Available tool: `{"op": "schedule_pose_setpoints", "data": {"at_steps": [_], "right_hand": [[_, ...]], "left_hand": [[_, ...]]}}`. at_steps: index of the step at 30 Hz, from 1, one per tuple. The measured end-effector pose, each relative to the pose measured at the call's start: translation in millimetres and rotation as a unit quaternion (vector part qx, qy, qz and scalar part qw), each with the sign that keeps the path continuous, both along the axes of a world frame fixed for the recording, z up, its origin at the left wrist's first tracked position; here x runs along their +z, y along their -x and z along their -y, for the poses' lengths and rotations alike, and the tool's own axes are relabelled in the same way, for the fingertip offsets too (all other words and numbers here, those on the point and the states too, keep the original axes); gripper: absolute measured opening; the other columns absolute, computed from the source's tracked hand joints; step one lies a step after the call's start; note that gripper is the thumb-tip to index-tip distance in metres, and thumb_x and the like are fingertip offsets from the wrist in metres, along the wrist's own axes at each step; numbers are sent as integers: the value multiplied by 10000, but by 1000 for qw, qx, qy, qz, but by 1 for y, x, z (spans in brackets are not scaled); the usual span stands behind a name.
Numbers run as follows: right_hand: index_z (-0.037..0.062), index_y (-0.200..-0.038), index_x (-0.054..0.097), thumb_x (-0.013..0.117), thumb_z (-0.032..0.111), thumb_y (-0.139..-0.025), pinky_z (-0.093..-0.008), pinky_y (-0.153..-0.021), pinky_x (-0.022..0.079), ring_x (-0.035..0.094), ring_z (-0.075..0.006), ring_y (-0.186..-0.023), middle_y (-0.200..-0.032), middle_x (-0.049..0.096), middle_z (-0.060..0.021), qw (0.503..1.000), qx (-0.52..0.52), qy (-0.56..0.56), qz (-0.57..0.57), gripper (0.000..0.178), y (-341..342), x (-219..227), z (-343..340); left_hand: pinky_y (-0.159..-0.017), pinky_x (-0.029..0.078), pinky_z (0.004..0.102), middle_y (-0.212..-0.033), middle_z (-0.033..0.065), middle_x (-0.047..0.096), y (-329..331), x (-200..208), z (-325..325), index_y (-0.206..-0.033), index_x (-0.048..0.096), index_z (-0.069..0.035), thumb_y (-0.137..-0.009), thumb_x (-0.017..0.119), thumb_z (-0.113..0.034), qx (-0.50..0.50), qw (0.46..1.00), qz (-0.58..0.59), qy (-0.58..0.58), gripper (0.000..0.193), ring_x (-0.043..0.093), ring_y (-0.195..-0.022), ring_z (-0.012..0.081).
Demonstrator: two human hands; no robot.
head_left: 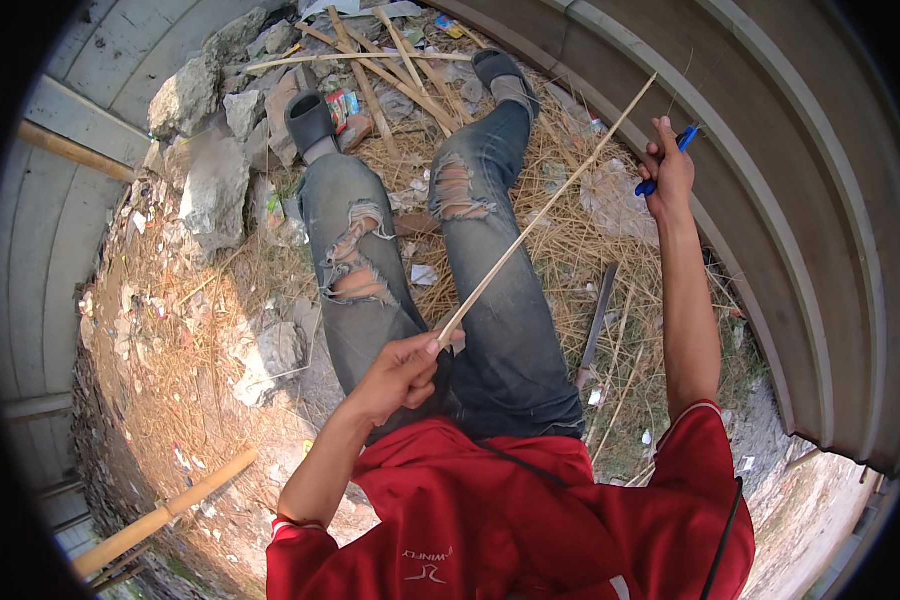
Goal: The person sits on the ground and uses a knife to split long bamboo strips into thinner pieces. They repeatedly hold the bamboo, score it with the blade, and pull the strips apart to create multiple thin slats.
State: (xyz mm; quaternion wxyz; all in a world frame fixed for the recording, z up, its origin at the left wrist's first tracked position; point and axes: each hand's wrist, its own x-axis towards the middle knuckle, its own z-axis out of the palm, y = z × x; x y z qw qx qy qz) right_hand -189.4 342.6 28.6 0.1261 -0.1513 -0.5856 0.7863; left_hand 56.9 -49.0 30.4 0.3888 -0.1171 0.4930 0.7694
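Observation:
My left hand is closed around the thick lower end of a long, thin bamboo strip. The strip slants up and to the right across my right thigh, tapering to a tip close to the metal wall. Out at the right, my right hand grips a blue-handled tool, whose blue parts show on both sides of the fingers. Its working end is hidden or too small to make out. Fine fibres stick up near that hand, away from the strip.
Bamboo sticks lie crossed around my feet. A dark flat blade rests on straw to the right of my legs. Rocks are heaped at the left. A bamboo pole juts in lower left; a corrugated metal wall curves along the right.

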Motion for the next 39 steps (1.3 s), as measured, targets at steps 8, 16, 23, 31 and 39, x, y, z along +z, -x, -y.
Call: {"op": "schedule_pose_setpoints", "data": {"at_steps": [8,16,23,31,39], "right_hand": [[-14,-1254,608,699,408,-953,-217,-429,361,378,-21,-444,-873,701,-108,980,188,-40,52,526,-61,3,67],[-15,-1276,587,586,230,-1033,-204,-445,363,383,-23,-464,-848,651,-58,966,256,39,28,345,-74,11,107],[4,-1277,598,554,255,-1048,-203,-459,375,393,-23,-485,-850,680,-74,947,315,56,41,343,-92,1,125],[2,-922,667,564,443,-1008,-430,-585,463,628,-330,-613,-669,636,-184,840,384,-382,-38,461,-148,-12,134],[1,-933,675,573,438,-995,-534,-585,485,633,-464,-632,-660,631,-255,762,401,-504,-65,453,-176,-7,149]], "left_hand": [[-444,202,229,-631,-83,216,1,-4,-14,-1454,461,-22,-1112,401,-303,11,991,63,-119,446,216,-488,37],[-471,329,209,-667,18,492,10,-24,-29,-1299,526,-23,-1103,404,-318,-25,989,-145,-31,374,428,-492,73],[-434,356,223,-647,1,436,24,-9,-45,-1373,502,-9,-1108,402,-300,11,985,-171,7,407,419,-478,75],[-419,335,218,-662,-21,369,31,-16,-40,-1497,449,-45,-1111,411,-277,76,982,-173,29,453,360,-475,65],[-411,303,217,-643,-42,337,32,-21,-40,-1505,446,-49,-1105,439,-283,69,986,-152,-13,463,346,-477,56]]}}
